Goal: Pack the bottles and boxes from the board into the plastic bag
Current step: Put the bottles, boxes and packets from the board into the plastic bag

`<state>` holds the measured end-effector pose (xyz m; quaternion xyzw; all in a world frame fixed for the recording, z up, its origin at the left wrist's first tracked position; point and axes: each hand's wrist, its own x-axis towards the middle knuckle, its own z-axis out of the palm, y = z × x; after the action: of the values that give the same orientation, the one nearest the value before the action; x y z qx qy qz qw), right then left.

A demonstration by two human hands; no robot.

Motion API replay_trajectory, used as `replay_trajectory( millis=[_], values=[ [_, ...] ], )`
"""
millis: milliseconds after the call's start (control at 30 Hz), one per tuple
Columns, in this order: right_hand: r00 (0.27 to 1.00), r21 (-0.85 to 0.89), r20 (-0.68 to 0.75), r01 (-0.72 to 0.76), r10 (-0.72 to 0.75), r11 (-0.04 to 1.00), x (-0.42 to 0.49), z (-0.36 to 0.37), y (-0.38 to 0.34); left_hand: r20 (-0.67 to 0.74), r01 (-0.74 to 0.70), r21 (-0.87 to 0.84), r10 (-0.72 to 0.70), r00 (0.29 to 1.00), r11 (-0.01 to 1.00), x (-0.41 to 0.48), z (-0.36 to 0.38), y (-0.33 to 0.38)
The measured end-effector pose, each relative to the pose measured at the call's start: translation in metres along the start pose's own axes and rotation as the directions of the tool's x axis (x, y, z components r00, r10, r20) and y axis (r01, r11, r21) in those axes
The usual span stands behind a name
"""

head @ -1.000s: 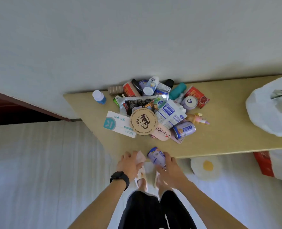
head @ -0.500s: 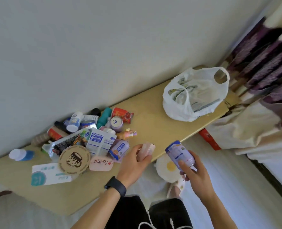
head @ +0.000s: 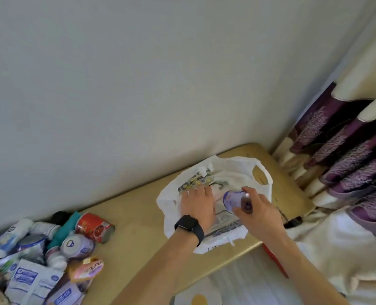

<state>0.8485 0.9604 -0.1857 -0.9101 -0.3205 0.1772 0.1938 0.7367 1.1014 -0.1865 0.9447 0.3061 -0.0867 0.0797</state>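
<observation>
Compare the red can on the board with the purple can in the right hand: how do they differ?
The red can lies on its side on the board, beside the pile; the purple can is held in the right hand over the plastic bag. The red can's label is red; the purple can's is pale purple and white. No hand touches the red can. Both are round cans, tipped sideways.
</observation>
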Motion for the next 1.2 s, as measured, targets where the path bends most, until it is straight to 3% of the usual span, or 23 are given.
replay_trajectory(
  millis=[67,133,267,533,667,733,800,867,967,1067,1200],
  values=[
    [0.990,-0.118,0.130,0.065,-0.050,0.991,0.035,0.013,0.011,0.129,0.035,0.133,-0.052,0.990,0.990,0.016,0.027,0.006],
    [0.972,-0.192,0.224,0.113,-0.069,0.975,0.055,0.030,0.016,0.188,0.063,0.161,-0.094,0.978,0.985,0.022,0.053,0.004],
    [0.949,-0.213,0.294,0.178,-0.111,0.961,0.068,0.060,0.022,0.244,0.071,0.098,-0.093,0.965,0.993,0.025,0.085,-0.007],
    [0.935,-0.234,0.345,0.170,-0.082,0.957,0.067,0.074,0.030,0.385,0.024,0.081,-0.054,0.921,0.996,0.018,0.097,-0.009],
    [0.949,-0.237,0.300,0.177,-0.101,0.955,0.048,0.044,0.021,0.254,-0.005,-0.020,0.010,0.967,1.000,-0.007,0.069,-0.003],
    [0.961,-0.113,0.186,0.230,-0.207,0.967,0.025,0.034,0.017,0.046,-0.056,-0.149,0.063,0.997,0.987,-0.038,0.055,-0.001],
    [0.943,0.021,0.034,0.330,-0.330,0.944,-0.005,0.030,0.012,-0.170,-0.046,-0.308,-0.007,0.985,0.950,-0.080,0.044,-0.002],
    [0.917,0.120,-0.092,0.397,-0.388,0.910,-0.041,0.027,0.001,-0.236,0.060,-0.450,-0.184,0.954,0.891,-0.129,0.044,-0.010],
    [0.873,0.211,-0.155,0.487,-0.462,0.848,-0.101,0.036,-0.029,-0.146,0.286,-0.545,-0.425,0.893,0.788,-0.196,0.064,-0.043],
    [0.852,0.268,-0.044,0.513,-0.521,0.816,-0.152,0.068,-0.059,0.063,0.513,-0.536,-0.575,0.816,0.670,-0.257,0.093,-0.085],
    [0.805,0.259,0.253,0.477,-0.536,0.840,-0.202,0.123,-0.102,0.207,0.697,-0.506,-0.713,0.670,0.508,-0.328,0.117,-0.145]
  ],
)
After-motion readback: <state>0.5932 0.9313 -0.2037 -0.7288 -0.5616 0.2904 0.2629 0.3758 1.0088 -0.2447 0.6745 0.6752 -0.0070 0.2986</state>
